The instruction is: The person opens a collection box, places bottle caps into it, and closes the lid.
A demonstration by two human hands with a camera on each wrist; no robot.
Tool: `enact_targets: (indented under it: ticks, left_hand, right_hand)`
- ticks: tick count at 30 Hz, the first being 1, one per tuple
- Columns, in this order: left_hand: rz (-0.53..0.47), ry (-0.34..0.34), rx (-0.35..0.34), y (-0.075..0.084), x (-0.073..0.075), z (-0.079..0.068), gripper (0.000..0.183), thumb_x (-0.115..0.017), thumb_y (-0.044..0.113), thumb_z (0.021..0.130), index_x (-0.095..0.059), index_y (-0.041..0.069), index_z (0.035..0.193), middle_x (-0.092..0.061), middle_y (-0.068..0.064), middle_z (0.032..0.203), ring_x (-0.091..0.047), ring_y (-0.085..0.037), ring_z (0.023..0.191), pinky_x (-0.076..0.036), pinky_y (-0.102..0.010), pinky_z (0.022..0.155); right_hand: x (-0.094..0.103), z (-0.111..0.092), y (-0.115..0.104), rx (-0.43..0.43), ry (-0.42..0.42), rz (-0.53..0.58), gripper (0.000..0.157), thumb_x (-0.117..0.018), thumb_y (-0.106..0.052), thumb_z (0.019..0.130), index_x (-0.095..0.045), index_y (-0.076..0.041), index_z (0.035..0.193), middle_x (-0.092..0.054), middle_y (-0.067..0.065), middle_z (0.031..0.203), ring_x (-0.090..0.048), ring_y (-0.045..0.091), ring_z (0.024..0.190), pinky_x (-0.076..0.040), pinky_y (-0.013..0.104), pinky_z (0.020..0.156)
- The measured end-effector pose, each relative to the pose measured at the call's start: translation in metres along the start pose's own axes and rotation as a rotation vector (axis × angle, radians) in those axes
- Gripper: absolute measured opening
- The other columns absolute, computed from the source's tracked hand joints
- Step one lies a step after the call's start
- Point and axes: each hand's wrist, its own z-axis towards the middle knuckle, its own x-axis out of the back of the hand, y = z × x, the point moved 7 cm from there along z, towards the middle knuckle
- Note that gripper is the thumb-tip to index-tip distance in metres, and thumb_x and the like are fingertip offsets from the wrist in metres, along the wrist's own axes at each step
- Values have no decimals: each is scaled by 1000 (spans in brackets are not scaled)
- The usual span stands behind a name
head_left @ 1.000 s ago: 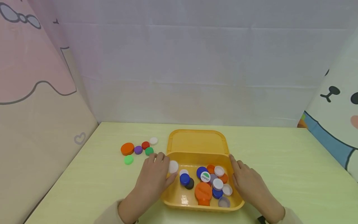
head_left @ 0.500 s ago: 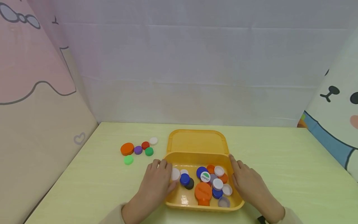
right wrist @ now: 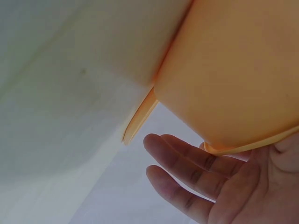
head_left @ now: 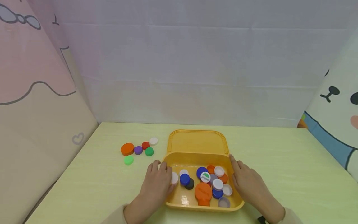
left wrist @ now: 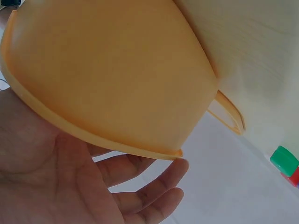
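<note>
A shallow yellow box (head_left: 193,158) stands in front of me with its lid (head_left: 197,141) folded back. My left hand (head_left: 156,180) lies over the left rim and pinches a white bottle cap (head_left: 174,178) just inside, partly hidden by the fingers. In the left wrist view the other fingers (left wrist: 163,179) extend outside the rim. On the opposite side, my right hand (head_left: 249,180) rests on the rim, index finger along it, other fingers (right wrist: 180,193) loosely straight outside. Bottle caps in the box include a blue cap (head_left: 185,179), a black cap (head_left: 190,184) and a large orange cap (head_left: 203,191).
Left of the box several loose caps lie on the pale table (head_left: 279,155): a large orange one, a purple cap (head_left: 138,150), a red cap (head_left: 145,145), a white cap (head_left: 153,141) and two greens. A white cloth wall (head_left: 195,77) rises behind.
My left hand has moved slightly right and toward me, and the white bottle cap in it has come lower inside the box. The right hand stays in place.
</note>
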Motion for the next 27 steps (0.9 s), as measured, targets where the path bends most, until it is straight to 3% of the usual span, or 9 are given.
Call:
enact_targets:
  ticks: [14, 20, 27]
  left_hand:
    - [17, -52, -4, 1, -3, 2, 39, -70, 43, 75, -61, 7, 87, -51, -6, 85, -46, -29, 96, -38, -41, 86]
    - [-30, 3, 2, -3, 3, 1, 37, -63, 43, 81, -62, 8, 93, -53, -8, 90, -47, -30, 96, -39, -42, 86]
    - [-89, 57, 23, -8, 15, 2, 33, -64, 38, 82, -61, 8, 96, -54, -9, 101, -48, -30, 97, -41, -42, 87]
  right_hand:
    - [1, -1, 0, 11, 19, 7, 51, -54, -12, 85, -42, 2, 132, -58, 14, 97, -52, 20, 66, -50, 36, 61]
    - [0, -1, 0, 18, 25, 9, 51, -54, -12, 85, -42, 2, 132, -58, 14, 97, -53, 20, 68, -50, 36, 62]
    - [-2, 0, 2, 3, -8, 11, 52, -53, -13, 86, -40, 2, 133, -58, 14, 98, -51, 19, 67, -50, 35, 62]
